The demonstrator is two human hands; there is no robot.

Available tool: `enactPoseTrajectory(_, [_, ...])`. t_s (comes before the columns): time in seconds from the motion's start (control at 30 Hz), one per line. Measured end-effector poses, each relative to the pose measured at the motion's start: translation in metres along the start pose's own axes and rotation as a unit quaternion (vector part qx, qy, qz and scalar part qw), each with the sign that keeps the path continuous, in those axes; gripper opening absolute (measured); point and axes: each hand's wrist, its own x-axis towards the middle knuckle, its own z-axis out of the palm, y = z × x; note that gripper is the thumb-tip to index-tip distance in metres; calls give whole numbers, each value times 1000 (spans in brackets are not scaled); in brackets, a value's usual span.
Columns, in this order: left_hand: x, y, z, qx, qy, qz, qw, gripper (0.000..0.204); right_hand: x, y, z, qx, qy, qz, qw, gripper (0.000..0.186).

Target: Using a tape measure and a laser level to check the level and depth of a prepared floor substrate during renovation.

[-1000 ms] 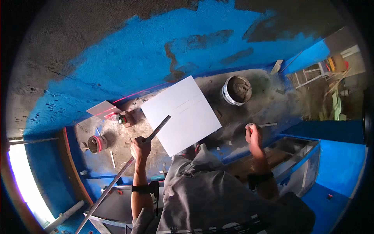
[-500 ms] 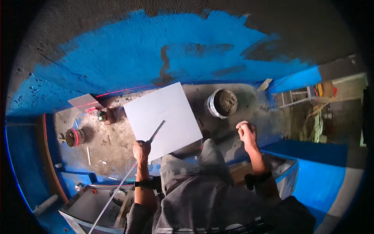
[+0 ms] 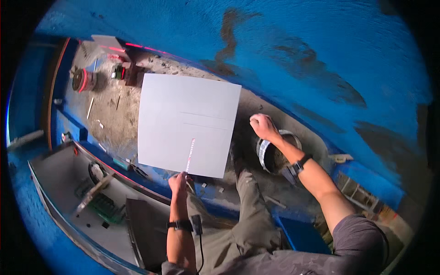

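Observation:
A large white square panel, perhaps a tile, lies in front of me with two thin dark lines drawn across its upper right part. My left hand is closed around a thin measuring strip at the panel's near edge. The strip's marked end lies over the panel, below the lines. Beyond the panel's right edge, my right hand is raised with the fingers curled together. Whatever those fingers hold, if anything, cannot be made out. The right forearm passes over a bucket of grey mortar, partly covering it.
At the far left stand a dark bucket with a red band and a small device, beside a leaning board. A pale trough-like box holding tools is at lower left. The blue wall rises ahead; a ladder lies at right.
My view has turned and shifted. My right hand has come toward the panel and now sits by its right edge, above the mortar bucket. My left hand still grips the strip, now at the near edge.

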Motion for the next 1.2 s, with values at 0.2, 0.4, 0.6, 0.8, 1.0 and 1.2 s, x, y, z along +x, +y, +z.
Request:
enactPoseTrajectory(0.2, [27,-100,62,-154,81,-49,984,23,97,128,89,-182,-43,-87,978,25])
enactPoseTrajectory(0.4, [73,-178,109,-237,108,-63,964,23,166,110,140,-295,-128,91,942,42])
enactPoseTrajectory(0.6, [129,-214,132,-290,104,-78,948,24,161,116,157,-407,-198,108,885,46])
enactPoseTrajectory(0.8, [155,-197,109,-338,184,-68,921,23,98,139,135,-442,-219,152,856,48])
enactPoseTrajectory(1.0, [213,-179,41,-336,226,-17,914,24,7,133,136,-430,-268,218,834,47])
enactPoseTrajectory(1.2, [252,-151,0,-306,218,14,927,26,-46,136,148,-369,-276,246,852,47])
